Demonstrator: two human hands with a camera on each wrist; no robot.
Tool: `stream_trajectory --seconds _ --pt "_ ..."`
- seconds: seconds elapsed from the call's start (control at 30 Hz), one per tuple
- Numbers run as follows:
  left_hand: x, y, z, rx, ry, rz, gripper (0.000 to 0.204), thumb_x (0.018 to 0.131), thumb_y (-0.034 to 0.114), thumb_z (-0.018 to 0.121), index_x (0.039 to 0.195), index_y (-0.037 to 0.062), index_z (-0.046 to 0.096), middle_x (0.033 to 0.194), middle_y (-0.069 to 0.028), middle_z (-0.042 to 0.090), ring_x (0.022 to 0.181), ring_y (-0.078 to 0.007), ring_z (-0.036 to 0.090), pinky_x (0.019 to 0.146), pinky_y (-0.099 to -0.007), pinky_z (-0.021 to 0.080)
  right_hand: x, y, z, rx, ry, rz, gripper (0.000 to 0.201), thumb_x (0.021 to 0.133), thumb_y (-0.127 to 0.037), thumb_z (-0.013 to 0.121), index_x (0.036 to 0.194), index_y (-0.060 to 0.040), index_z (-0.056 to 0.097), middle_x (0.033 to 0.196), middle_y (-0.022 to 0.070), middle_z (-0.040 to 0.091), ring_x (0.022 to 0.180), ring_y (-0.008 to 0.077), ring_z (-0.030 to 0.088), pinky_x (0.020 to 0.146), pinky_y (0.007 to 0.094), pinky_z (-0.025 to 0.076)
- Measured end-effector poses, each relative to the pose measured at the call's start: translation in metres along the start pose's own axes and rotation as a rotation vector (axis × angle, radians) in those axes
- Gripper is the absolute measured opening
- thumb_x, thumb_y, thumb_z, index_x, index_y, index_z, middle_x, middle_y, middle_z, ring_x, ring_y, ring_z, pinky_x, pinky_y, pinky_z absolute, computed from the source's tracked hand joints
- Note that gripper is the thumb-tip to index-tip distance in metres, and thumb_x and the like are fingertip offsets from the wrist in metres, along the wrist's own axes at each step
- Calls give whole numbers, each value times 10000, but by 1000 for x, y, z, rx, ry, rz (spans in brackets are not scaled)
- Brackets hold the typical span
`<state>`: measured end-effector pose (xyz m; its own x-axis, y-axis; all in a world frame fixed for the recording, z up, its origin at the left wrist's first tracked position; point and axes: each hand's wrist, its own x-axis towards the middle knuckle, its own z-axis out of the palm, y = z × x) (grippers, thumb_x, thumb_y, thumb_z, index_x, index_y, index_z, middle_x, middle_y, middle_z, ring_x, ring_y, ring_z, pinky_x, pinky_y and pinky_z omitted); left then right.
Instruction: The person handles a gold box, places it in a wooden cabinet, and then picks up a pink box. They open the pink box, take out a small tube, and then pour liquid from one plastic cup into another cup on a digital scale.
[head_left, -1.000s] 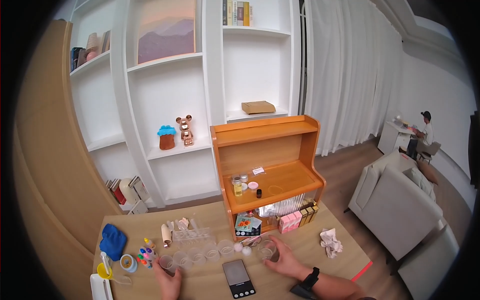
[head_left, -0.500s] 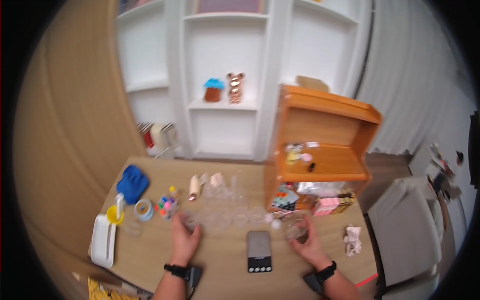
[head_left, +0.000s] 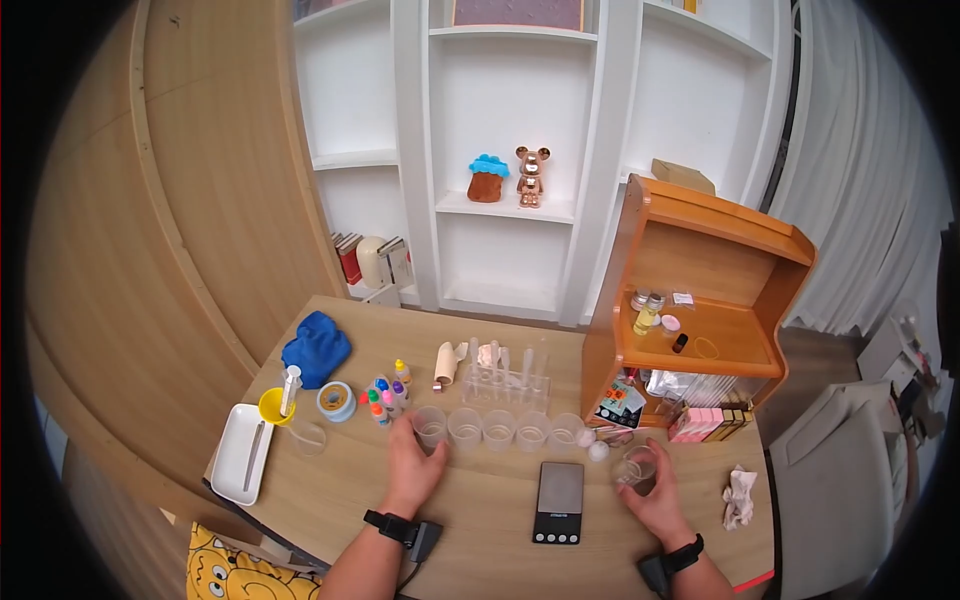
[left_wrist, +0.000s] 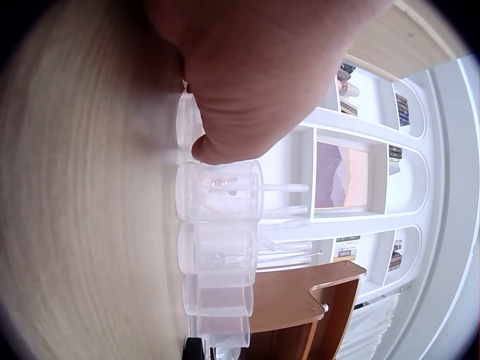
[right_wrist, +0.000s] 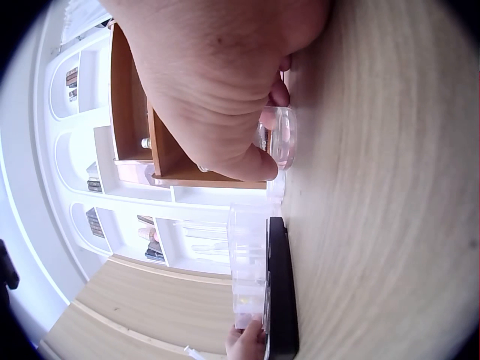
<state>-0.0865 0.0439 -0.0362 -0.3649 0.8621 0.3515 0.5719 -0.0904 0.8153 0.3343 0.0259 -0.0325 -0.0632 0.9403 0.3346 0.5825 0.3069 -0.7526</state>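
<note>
On the left of a row of clear plastic cups, my left hand [head_left: 415, 472] grips the end cup [head_left: 430, 424] between thumb and fingers. In the left wrist view the thumb presses this cup's side [left_wrist: 186, 120], close by the neighbouring cup [left_wrist: 219, 192]. My right hand [head_left: 660, 502] holds a clear, low cup [head_left: 634, 467] with thumb and fingers curled round it; in the right wrist view its base [right_wrist: 283, 139] is down by the tabletop. Between the hands lies a black digital scale [head_left: 560, 490] with a grey plate.
Behind the cups stands a clear rack [head_left: 505, 388] of tubes. Left are small coloured-cap bottles [head_left: 385, 398], a tape roll [head_left: 336, 401], a yellow cup [head_left: 276, 406], a white tray [head_left: 236, 470] and blue cloth [head_left: 316, 348]. An orange wooden shelf [head_left: 620, 300] and crumpled tissue [head_left: 739, 497] are right.
The head view has swung left and down, so the table things sit further right in it. Both hands keep hold of their cups.
</note>
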Motion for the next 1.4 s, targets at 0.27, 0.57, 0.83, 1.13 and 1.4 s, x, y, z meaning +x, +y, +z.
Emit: stream_trajectory --seconds 0.27,0.57,0.83,1.13,1.4 --pt "1 -9 3 7 3 31 531 863 58 845 1309 -8 564 1200 -147 645 1098 -256 667 948 -384 560 0 3 0 13 -7 -20 920 775 -126 888 1567 -2 436 1280 120 686 1272 344 617 1159 474 430" --pt "0 -7 5 7 14 51 581 868 52 843 1352 -8 526 1262 -156 626 1142 -253 655 974 -379 553 1 -5 -3 -7 -7 -2 912 780 -136 882 1562 4 436 1293 124 684 1292 359 612 1168 483 430" --pt "1 5 0 -91 67 -34 549 843 123 878 1282 -8 575 1225 -183 644 1131 -351 644 1020 -434 517 -2 -6 -3 -57 -19 -13 934 765 -157 894 1570 -10 445 1307 147 676 1265 383 609 1150 490 439" --pt "-2 27 -12 -62 267 153 588 856 164 887 1319 2 563 1236 -159 624 1167 -315 599 1030 -444 476 0 -10 -5 -78 15 -61 884 779 -211 893 1541 -20 486 1307 158 685 1268 385 620 1143 482 452" --pt "-19 51 -1 16 143 270 606 844 153 874 1343 21 558 1282 -161 609 1235 -373 564 1116 -486 415 -1 -14 -2 -83 62 -88 766 807 -242 889 1463 -40 549 1282 130 695 1266 384 612 1126 488 459"
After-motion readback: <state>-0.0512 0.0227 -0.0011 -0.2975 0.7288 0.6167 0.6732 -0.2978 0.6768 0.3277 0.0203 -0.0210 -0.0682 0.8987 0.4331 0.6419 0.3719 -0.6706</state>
